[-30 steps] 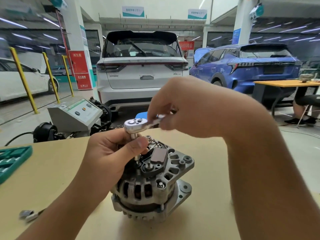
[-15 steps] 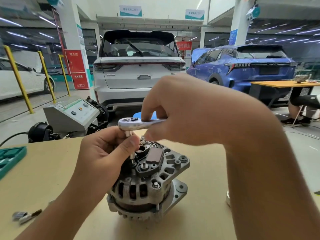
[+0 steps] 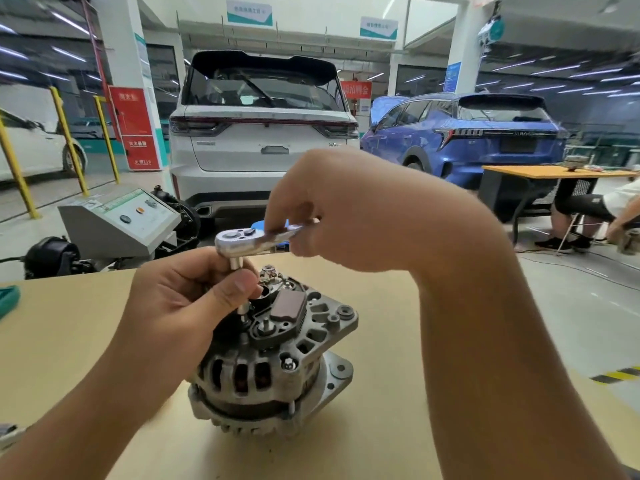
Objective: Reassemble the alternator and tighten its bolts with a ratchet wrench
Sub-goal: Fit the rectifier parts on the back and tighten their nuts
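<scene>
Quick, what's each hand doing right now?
Left hand: closed, pinching the silver socket extension above the grey metal alternator.
Right hand: closed, gripping the chrome ratchet wrench handle.

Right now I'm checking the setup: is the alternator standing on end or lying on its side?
On end. The alternator sits on the table, rear cover up, the wrench coming down into it from above.

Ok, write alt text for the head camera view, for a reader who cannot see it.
A person's right hand grips a ratchet wrench over an alternator on a tan table, while the left hand pinches the wrench's extension shaft. A white car and a blue car are parked behind.
</scene>
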Demonstrator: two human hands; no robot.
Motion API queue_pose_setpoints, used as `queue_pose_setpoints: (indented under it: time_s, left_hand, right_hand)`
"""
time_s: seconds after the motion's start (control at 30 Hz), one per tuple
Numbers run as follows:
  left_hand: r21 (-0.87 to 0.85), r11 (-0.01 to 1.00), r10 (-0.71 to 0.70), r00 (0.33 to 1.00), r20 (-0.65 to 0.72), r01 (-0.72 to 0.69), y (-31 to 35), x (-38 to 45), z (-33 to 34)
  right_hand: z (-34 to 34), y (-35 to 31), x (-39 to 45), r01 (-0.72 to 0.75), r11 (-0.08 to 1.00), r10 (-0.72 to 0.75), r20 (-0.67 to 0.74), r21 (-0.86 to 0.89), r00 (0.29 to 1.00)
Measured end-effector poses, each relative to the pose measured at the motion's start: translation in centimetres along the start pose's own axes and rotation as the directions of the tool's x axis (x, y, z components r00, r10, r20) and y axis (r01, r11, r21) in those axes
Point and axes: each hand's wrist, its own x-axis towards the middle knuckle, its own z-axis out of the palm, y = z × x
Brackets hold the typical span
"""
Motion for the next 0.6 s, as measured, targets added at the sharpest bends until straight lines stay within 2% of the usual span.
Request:
queue_pose_setpoints:
  time_s: [0.07, 0.17, 0.3, 0.4, 0.53, 0.6]
  left_hand:
    - [-0.007, 1.0, -0.012, 1.0, 0.0, 0.012, 0.23, 0.03, 0.13]
    - [0.021, 1.0, 0.009, 0.999, -0.052, -0.008, 0.52, 0.01, 0.81]
    - [0.054, 0.998, 0.034, 0.999, -0.024, -0.032, 0.72, 0.06, 0.65]
    - [0.041, 0.999, -0.001, 1.0, 0.016, 0.0, 0.91, 0.15, 0.22]
    - [0.006, 1.0, -0.018, 0.999, -0.042, 0.018, 0.61, 0.27, 0.41]
    - [0.037, 0.999, 0.002, 0.999, -0.041, -0.001, 0.57, 0.29, 0.39]
  right_hand:
    - [0.59, -0.15, 0.57, -0.019, 1.0, 0.018, -0.015, -0.009, 1.0]
    - [1.18, -0.65, 0.87, 0.027, 0.999, -0.027, 0.002, -0.021, 1.0]
    - [0.79, -0.89, 0.84, 0.065, 0.998, -0.065, 0.025, -0.026, 0.998]
    - [1.16, -0.84, 1.12, 0.027, 1.0, -0.026, -0.017, 0.01, 1.0]
    - [1.14, -0.76, 0.92, 0.063, 0.996, -0.067, -0.057, -0.058, 0.996]
    - [0.61, -0.44, 0.6, 0.064, 0.998, -0.064, -0.069, -0.009, 0.996]
